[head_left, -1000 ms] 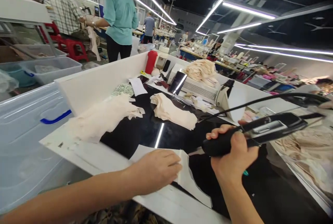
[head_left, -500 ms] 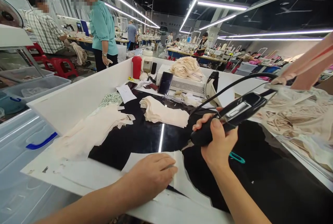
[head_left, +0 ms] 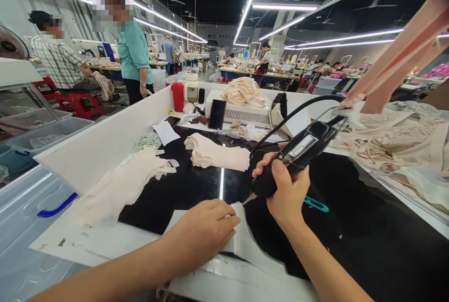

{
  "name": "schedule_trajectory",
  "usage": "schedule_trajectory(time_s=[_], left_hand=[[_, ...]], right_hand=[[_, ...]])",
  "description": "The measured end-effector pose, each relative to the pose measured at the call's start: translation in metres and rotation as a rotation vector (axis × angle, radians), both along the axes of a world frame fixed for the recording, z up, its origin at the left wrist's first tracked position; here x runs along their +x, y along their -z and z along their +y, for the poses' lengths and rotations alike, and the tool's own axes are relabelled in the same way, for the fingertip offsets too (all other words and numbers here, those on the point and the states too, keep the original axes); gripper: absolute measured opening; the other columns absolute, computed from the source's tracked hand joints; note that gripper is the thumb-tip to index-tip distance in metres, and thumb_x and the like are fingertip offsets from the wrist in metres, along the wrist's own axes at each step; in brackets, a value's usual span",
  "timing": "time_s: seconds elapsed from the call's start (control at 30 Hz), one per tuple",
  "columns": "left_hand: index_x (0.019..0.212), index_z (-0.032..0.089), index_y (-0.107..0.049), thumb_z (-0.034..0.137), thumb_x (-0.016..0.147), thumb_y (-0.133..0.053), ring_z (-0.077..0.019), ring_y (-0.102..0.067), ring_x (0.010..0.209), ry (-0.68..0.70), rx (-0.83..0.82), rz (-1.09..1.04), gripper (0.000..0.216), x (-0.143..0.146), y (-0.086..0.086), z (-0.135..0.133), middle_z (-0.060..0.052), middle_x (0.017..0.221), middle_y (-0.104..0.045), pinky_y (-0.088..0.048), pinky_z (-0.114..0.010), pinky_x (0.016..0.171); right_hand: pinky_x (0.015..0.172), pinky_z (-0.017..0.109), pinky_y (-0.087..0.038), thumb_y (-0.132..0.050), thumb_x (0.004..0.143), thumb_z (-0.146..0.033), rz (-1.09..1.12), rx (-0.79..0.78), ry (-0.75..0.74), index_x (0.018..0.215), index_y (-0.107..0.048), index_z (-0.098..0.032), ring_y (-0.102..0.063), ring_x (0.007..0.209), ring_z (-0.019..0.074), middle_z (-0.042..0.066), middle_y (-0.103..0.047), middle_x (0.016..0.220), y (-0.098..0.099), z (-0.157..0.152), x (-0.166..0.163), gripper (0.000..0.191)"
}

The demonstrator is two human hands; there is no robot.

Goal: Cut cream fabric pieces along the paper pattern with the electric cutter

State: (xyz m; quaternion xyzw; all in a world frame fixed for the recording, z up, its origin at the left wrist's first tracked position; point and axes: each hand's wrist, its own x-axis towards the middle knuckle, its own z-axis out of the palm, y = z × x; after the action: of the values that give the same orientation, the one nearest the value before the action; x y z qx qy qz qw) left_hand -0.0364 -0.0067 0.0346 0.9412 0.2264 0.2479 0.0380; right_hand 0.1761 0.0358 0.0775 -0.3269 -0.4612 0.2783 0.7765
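Note:
My left hand (head_left: 205, 229) lies palm down, fingers flat, over a white sheet-like piece (head_left: 257, 248) at the table's front edge. A pale cream strip (head_left: 239, 227) of layered cloth lies beside its fingertips. My right hand (head_left: 289, 194) is wrapped round a black corded power tool (head_left: 303, 145) with a thin metal tip. That tip (head_left: 250, 198) points down-left at the strip's far corner; whether it touches I cannot tell. Beyond the hands lies a stack of cream fabric pieces (head_left: 219, 152). A teal oval plastic thing (head_left: 316, 204) sits past my right wrist.
More cream pieces (head_left: 119, 189) lie at the left on the black tabletop (head_left: 351, 227). Behind stand a phone (head_left: 216, 114), a red cup (head_left: 177, 97) and a white box (head_left: 242, 114) topped with cloth. Cream straps (head_left: 403, 143) are heaped right. A person in teal (head_left: 133, 51) stands left.
My right hand has brought the tool slightly left and its tip down beside the cream strip's far corner. My left hand stays on the white piece. The view has shifted slightly.

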Motion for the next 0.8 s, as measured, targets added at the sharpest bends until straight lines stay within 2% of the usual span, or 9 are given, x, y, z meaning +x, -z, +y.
schedule_trajectory(time_s=[0.1, 0.27, 0.4, 0.53, 0.8], left_hand=[[0.119, 0.015, -0.074, 0.018, 0.118, -0.061, -0.0239, -0.078, 0.111, 0.022, 0.024, 0.053, 0.014, 0.01, -0.001, 0.012, -0.011, 0.119, -0.081, -0.068, -0.039, 0.1], [0.112, 0.015, -0.075, 0.015, 0.116, -0.062, -0.0222, -0.077, 0.108, 0.033, 0.088, 0.101, 0.014, 0.025, 0.008, 0.022, -0.009, 0.116, -0.081, -0.064, -0.035, 0.099], [0.108, 0.015, -0.075, 0.021, 0.117, -0.065, -0.02, -0.076, 0.103, 0.029, 0.112, 0.17, 0.015, 0.026, 0.015, 0.021, -0.007, 0.112, -0.08, -0.062, -0.031, 0.094], [0.105, 0.015, -0.073, 0.024, 0.12, -0.06, -0.0182, -0.075, 0.097, 0.025, 0.131, 0.165, 0.022, 0.025, 0.016, 0.019, -0.005, 0.109, -0.08, -0.062, -0.032, 0.092], [0.114, 0.016, -0.073, 0.019, 0.118, -0.062, -0.021, -0.076, 0.109, 0.024, 0.1, 0.134, 0.012, 0.018, 0.016, 0.012, -0.009, 0.116, -0.08, -0.063, -0.034, 0.098]], right_hand=[[0.058, 0.03, -0.061, -0.096, 0.089, -0.051, -0.001, 0.001, -0.004, 0.119, -0.062, -0.029, -0.065, 0.059, 0.0155, -0.007, -0.07, 0.082, 0.002, 0.001, -0.002, 0.05], [0.06, 0.03, -0.062, -0.097, 0.089, -0.051, 0.006, -0.015, -0.008, 0.118, -0.064, -0.029, -0.065, 0.062, 0.0154, -0.006, -0.07, 0.083, 0.006, 0.0, -0.001, 0.049], [0.061, 0.031, -0.063, -0.1, 0.086, -0.051, 0.035, -0.044, -0.003, 0.121, -0.065, -0.029, -0.066, 0.063, 0.0168, -0.005, -0.072, 0.083, 0.011, 0.001, 0.004, 0.054], [0.059, 0.032, -0.062, -0.102, 0.083, -0.052, 0.049, -0.035, 0.005, 0.119, -0.066, -0.027, -0.067, 0.062, 0.0181, -0.003, -0.072, 0.081, 0.013, 0.003, 0.006, 0.056], [0.058, 0.031, -0.061, -0.101, 0.084, -0.057, 0.015, -0.005, 0.011, 0.115, -0.065, -0.027, -0.064, 0.059, 0.0159, -0.005, -0.069, 0.08, 0.005, 0.002, 0.001, 0.056]])
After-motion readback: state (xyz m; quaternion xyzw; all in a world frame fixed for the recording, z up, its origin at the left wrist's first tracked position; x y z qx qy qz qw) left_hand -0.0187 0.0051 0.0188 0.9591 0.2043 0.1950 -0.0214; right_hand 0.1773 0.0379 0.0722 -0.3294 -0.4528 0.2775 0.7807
